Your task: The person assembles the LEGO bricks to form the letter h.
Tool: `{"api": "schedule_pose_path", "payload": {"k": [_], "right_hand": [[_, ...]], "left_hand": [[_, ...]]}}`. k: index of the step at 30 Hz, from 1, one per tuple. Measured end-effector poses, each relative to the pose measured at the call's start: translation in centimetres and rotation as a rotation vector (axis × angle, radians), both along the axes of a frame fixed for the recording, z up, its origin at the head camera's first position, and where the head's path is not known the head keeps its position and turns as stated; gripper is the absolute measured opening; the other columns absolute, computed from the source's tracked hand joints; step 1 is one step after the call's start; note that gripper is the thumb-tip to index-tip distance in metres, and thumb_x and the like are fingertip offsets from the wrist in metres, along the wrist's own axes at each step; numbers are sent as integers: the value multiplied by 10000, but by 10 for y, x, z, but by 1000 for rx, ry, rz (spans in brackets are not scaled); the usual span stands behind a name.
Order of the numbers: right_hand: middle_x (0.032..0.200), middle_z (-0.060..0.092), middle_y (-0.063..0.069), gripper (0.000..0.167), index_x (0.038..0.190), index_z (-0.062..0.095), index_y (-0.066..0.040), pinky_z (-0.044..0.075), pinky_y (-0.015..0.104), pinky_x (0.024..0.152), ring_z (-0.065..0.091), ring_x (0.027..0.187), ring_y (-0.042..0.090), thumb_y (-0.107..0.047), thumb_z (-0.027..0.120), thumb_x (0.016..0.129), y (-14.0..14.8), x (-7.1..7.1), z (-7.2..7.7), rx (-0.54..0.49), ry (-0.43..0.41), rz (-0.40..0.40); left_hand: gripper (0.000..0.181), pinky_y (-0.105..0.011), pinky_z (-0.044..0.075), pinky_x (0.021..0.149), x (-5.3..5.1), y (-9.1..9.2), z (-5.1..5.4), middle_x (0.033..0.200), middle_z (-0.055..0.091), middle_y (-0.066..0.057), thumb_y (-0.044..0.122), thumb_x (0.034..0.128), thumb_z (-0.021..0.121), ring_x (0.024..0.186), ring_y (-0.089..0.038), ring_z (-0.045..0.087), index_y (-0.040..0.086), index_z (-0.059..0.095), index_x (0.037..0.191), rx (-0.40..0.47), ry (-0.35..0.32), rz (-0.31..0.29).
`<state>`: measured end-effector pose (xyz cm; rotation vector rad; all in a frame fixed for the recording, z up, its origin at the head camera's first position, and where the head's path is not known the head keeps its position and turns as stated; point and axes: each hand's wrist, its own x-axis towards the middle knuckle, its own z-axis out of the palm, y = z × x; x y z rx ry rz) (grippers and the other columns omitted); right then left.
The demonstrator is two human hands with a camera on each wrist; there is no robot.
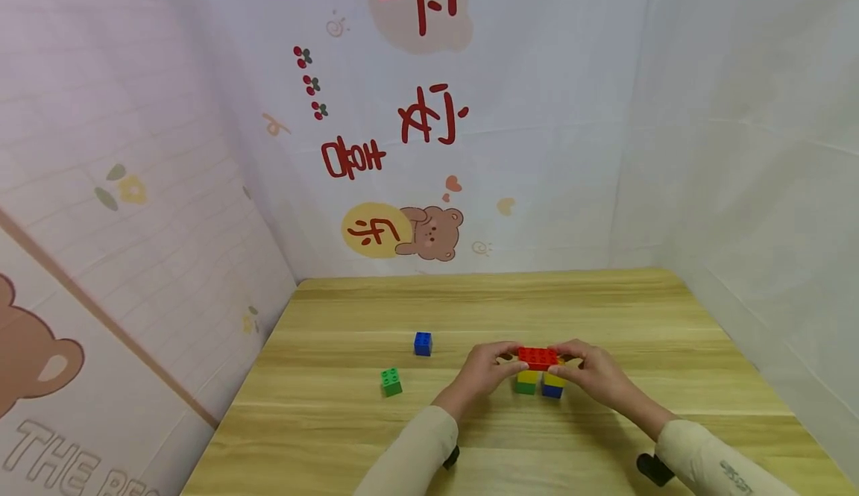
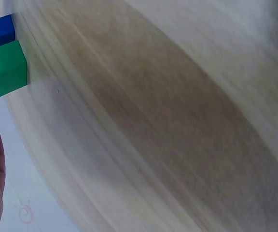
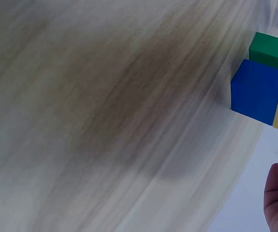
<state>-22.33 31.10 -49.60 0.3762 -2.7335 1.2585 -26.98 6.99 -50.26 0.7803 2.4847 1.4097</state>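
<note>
A red toy brick (image 1: 537, 358) with studs lies across the tops of two short stacks in the head view. The left stack is a yellow brick (image 1: 526, 377) over a green brick (image 1: 526, 388); the right one is a yellow brick (image 1: 554, 379) over a blue brick (image 1: 552, 391). My left hand (image 1: 485, 368) pinches the red brick's left end between thumb and fingers. At its right end my right hand (image 1: 593, 371) pinches it likewise. Both wrist views show the stacks' lower bricks, such as the green brick (image 2: 6, 70) and the blue brick (image 3: 257, 92); the red brick is outside them.
To the left on the wooden table (image 1: 322, 406) stand a loose blue brick (image 1: 423, 344) and, nearer, a loose green brick (image 1: 391, 382). Printed cloth (image 1: 537, 108) hangs behind the table and along both sides.
</note>
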Motion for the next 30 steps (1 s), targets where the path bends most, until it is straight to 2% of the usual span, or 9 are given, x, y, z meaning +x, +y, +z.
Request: {"api": "schedule_pose_path", "payload": {"k": [6, 11, 16, 23, 26, 30], "right_hand": [[1150, 676, 45, 416, 1217, 692, -78, 491, 303, 709, 614, 1005, 244, -325, 752, 887, -2, 0, -6, -10, -16, -23], [1157, 676, 60, 425, 1222, 684, -57, 496, 338, 745, 613, 1014, 249, -311, 755, 888, -3, 1, -5, -21, -30, -32], [1155, 675, 54, 421, 1217, 691, -68, 497, 354, 757, 614, 1011, 247, -322, 753, 888, -4, -1, -4, -22, -27, -28], [1149, 674, 37, 405, 1210, 700, -91, 485, 372, 765, 609, 1009, 238, -327, 756, 886, -4, -2, -4, -24, -35, -25], [1158, 668, 49, 410, 1211, 695, -91, 476, 390, 767, 608, 1008, 248, -330, 759, 885, -3, 0, -3, -22, -34, -16], [1188, 663, 89, 507, 1293, 642, -56, 484, 417, 787, 611, 1019, 271, -316, 769, 877, 1, 3, -4, -12, -50, -12]], "left_hand": [[335, -267, 502, 843, -1, -1, 0, 1107, 668, 159, 382, 930, 682, 1046, -116, 602, 231, 704, 1228, -4, 6, -6], [292, -270, 515, 819, -1, -2, 4, 1069, 668, 153, 365, 913, 720, 976, -77, 604, 234, 718, 1173, 30, -45, -6], [277, -268, 515, 803, -3, -3, 4, 1028, 662, 163, 372, 879, 763, 932, -55, 598, 254, 726, 1127, 61, -106, 29], [308, -241, 515, 787, -3, -1, -2, 1016, 677, 139, 336, 883, 757, 910, -38, 607, 204, 718, 1159, 43, -58, -25], [307, -236, 510, 792, -3, 1, -3, 1022, 678, 143, 339, 892, 742, 923, -32, 600, 198, 722, 1164, 30, -41, -28], [315, -233, 505, 794, -3, 3, -2, 1023, 673, 153, 349, 898, 732, 940, -34, 592, 200, 721, 1175, 11, -41, -28]]}}
